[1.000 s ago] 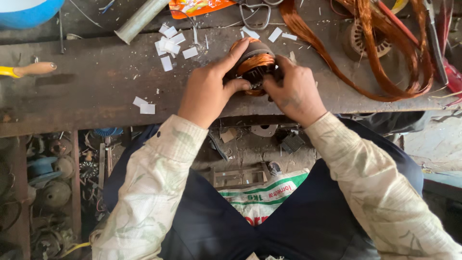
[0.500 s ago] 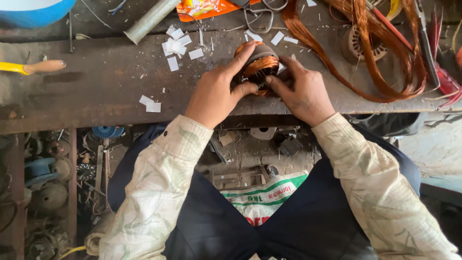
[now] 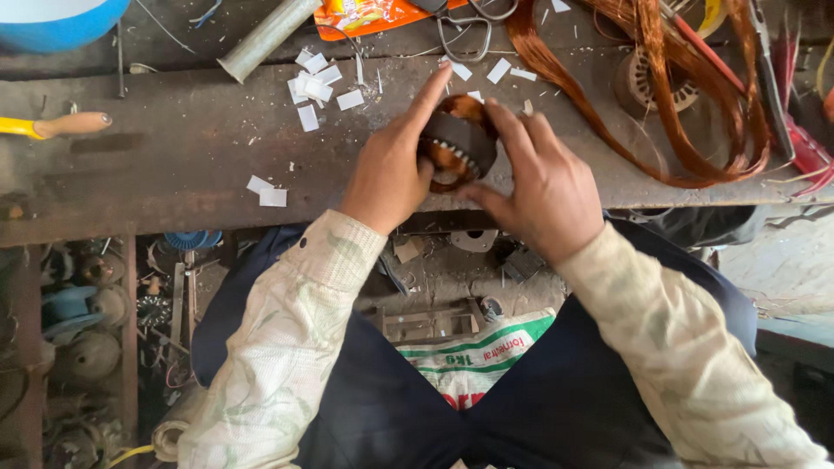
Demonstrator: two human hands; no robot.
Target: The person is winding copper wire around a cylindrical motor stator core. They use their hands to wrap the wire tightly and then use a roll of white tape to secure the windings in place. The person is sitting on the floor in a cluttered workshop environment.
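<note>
A round motor stator [image 3: 460,139] with a dark toothed core and copper windings rests on edge on the worn workbench [image 3: 174,165]. My left hand [image 3: 391,169] grips its left side, with the forefinger stretched up over the top. My right hand [image 3: 539,182] holds its right side, fingers laid on the dark core. Both hands hold it together near the bench's front edge.
Small white paper slips [image 3: 317,82] lie scattered behind the hands. Loose copper wire coils [image 3: 660,95] spread at the right, near another stator [image 3: 647,82]. A grey tube [image 3: 265,39], scissors [image 3: 465,26], an orange packet [image 3: 365,16] and a wooden-handled tool [image 3: 65,126] lie at the back and left.
The stator has been tipped and turned between my hands, showing more of its dark toothed core. My left forefinger has stretched out straight.
</note>
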